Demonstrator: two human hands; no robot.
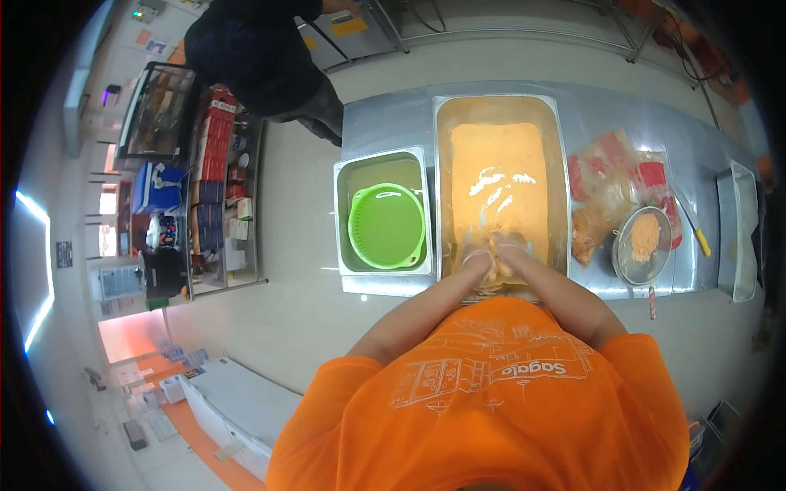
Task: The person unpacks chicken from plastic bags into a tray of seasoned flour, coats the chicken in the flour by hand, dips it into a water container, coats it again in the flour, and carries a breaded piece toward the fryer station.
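My left hand (477, 252) and my right hand (511, 245) are side by side at the near end of a deep metal tray (562, 164). Both seem to wear thin clear gloves. Orange breading-like powder (498, 151) fills the tray in a flat layer, with shiny streaks on its surface. Around my hands it looks clumped and disturbed. My fingers are down in it and hidden, so whether they grip anything is unclear. To the left, a round green plastic basket (355, 225) sits in a smaller metal tray (339, 196) containing liquid.
Right of the big tray lie red and clear plastic bags (602, 164), a mesh sieve (626, 266) with orange crumbs (645, 236), and a yellow-handled tool (702, 241). A narrow metal tray (741, 233) stands at the right edge. A person in dark clothes (254, 57) stands far left.
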